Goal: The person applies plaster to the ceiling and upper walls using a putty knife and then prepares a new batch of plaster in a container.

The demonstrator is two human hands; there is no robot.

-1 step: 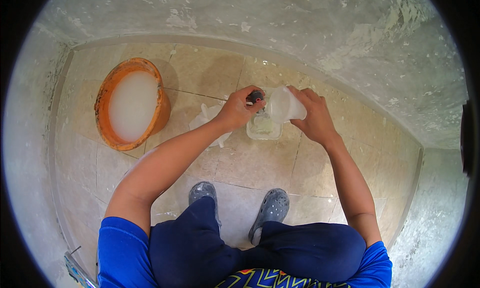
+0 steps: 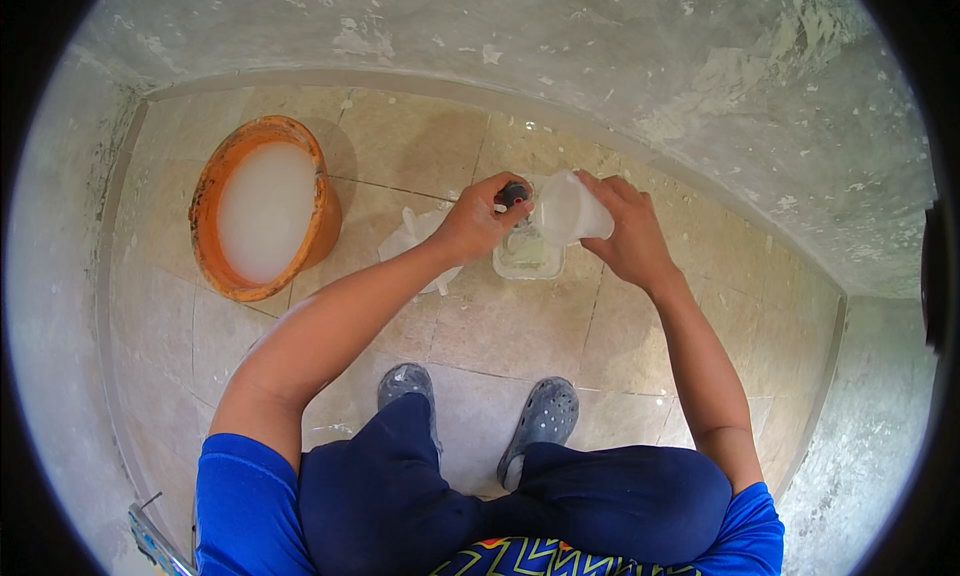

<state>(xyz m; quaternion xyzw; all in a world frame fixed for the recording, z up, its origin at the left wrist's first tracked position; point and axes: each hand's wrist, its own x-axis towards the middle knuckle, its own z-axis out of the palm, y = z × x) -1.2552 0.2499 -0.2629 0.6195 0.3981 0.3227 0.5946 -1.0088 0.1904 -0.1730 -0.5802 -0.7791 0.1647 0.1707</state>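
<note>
My right hand [image 2: 627,226] grips a translucent white plastic cup [image 2: 578,214] from its right side. The cup is tilted, its mouth facing left toward my other hand. Between the fingers of my left hand [image 2: 476,221] is a small dark rounded object [image 2: 513,195] with a red spot; its kind is unclear. Just below both hands, a clear rectangular plastic container [image 2: 530,266] stands on the floor, partly hidden by the cup and fingers. Whether anything flows from the cup cannot be made out. Crumpled white plastic [image 2: 405,238] lies partly under my left forearm.
To the left stands an orange bucket [image 2: 325,226] of cloudy whitish liquid. Beige floor tiles [image 2: 510,326] carry white specks. A patchy grey wall [image 2: 560,56] runs along the far side, with more wall left and right. My feet, in grey clogs [image 2: 545,411], are near the middle.
</note>
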